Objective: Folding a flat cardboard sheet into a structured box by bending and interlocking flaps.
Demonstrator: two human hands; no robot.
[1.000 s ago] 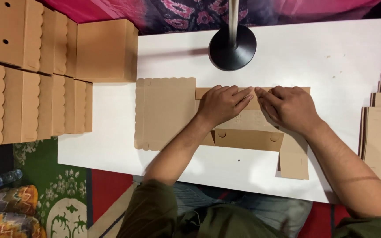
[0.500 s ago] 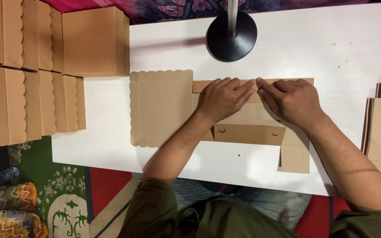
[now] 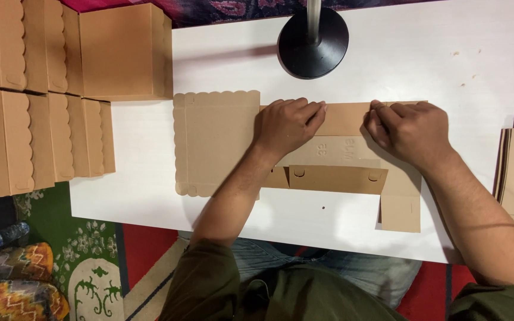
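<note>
A flat brown cardboard box blank (image 3: 221, 142) is laid unfolded on the white table (image 3: 435, 59), its scalloped panel to the left. The far flap is pressed down by the left hand (image 3: 288, 125) and right hand (image 3: 408, 132), held apart along the fold; fingertip grip cannot be told. Finished boxes (image 3: 43, 95) are stacked left; a black round stand base (image 3: 313, 41) is seen beyond.

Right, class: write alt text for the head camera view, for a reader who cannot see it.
Seen from above, a person's left hand and right hand press along the far flap of a flat brown cardboard box blank lying on a white table. Folded scallop-edged boxes are stacked at left, and a black round stand base sits beyond the blank.
</note>
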